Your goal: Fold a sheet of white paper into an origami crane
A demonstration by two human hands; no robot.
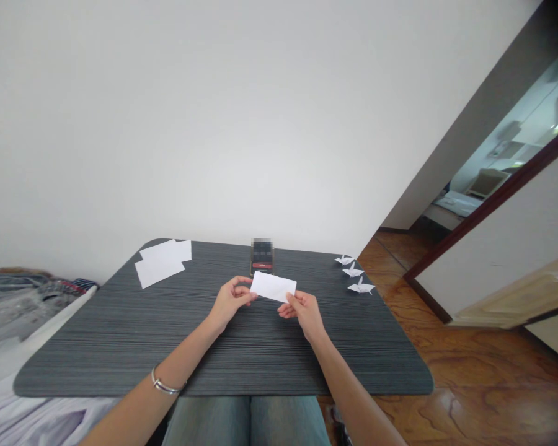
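Dark surface (121,347) by a white wall (223,124)

Left hand (227,302) and right hand (307,313) pinch white paper (273,286); three paper birds (353,272) sit rightward.

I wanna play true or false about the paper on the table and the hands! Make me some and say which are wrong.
1. The left hand and the right hand both touch one white paper. True.
2. Three folded paper birds sit on the table. True.
3. The birds are nearer the left hand than the right hand. False: they are nearer the right hand.
4. A silver bracelet is on the left arm. True.
5. The white paper is crumpled into a ball. False: it is a flat oblong.
6. A red cup is just behind the white paper. False: a phone is there.
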